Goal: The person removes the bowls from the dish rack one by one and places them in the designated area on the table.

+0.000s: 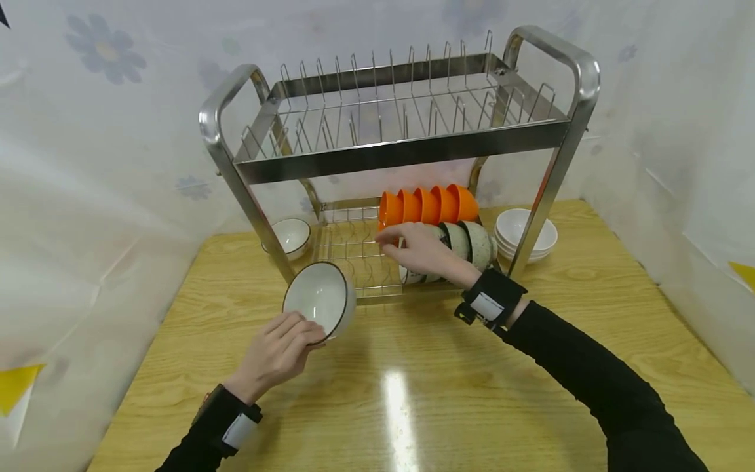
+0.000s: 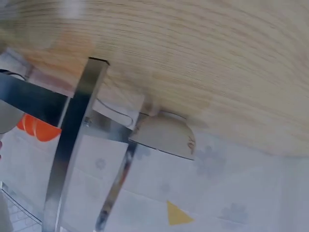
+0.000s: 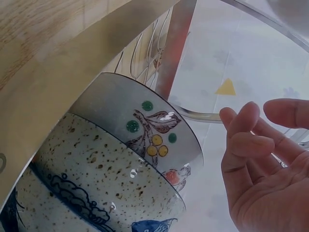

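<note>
One white bowl [image 1: 321, 295]: tilted above the counter [image 1: 330, 419], mouth toward me, in front of the left part of the rack [image 1: 407, 145].
My left hand [image 1: 274, 357]: fingers clamped on that bowl's dark rim.
My right hand [image 1: 415, 248]: fingers loosely curved, thumb apart from them, just beside the patterned bowls [image 1: 480, 246].
Lower tier: orange bowls [image 1: 429, 206] in a row, patterned ones nearer me.
Rack's sides: second bowl [image 1: 293, 234] left, stacked bowls [image 1: 527, 229] right.

Pale flowered wall [image 1: 147, 157] behind wood-grain table [image 1: 483, 393]
</note>
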Demonstrator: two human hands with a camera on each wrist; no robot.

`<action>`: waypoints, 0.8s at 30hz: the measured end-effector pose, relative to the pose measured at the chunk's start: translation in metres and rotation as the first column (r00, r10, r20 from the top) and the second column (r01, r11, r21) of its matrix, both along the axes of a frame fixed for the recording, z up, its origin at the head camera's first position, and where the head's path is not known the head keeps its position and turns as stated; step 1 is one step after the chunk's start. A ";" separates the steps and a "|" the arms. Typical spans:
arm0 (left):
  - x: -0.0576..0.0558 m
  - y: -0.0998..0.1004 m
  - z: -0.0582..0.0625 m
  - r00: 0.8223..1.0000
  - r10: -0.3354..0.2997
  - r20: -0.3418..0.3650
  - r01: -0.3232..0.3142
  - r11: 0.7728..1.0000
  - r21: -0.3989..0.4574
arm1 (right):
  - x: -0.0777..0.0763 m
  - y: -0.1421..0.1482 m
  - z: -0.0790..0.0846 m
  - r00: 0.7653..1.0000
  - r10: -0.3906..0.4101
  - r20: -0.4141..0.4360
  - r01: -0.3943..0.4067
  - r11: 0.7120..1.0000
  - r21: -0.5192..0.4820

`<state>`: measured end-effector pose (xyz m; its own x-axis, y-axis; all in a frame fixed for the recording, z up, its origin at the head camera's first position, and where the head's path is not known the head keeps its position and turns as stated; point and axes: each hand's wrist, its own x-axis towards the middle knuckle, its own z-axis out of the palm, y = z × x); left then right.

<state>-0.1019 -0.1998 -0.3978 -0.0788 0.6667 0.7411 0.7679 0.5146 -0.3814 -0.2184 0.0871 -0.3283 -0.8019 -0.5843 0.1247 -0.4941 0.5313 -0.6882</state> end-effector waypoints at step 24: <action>-0.021 -0.081 0.002 0.875 0.456 0.162 -0.484 0.810 0.331 | 0.001 0.010 -0.006 0.996 -0.022 -0.088 0.015 0.997 -0.075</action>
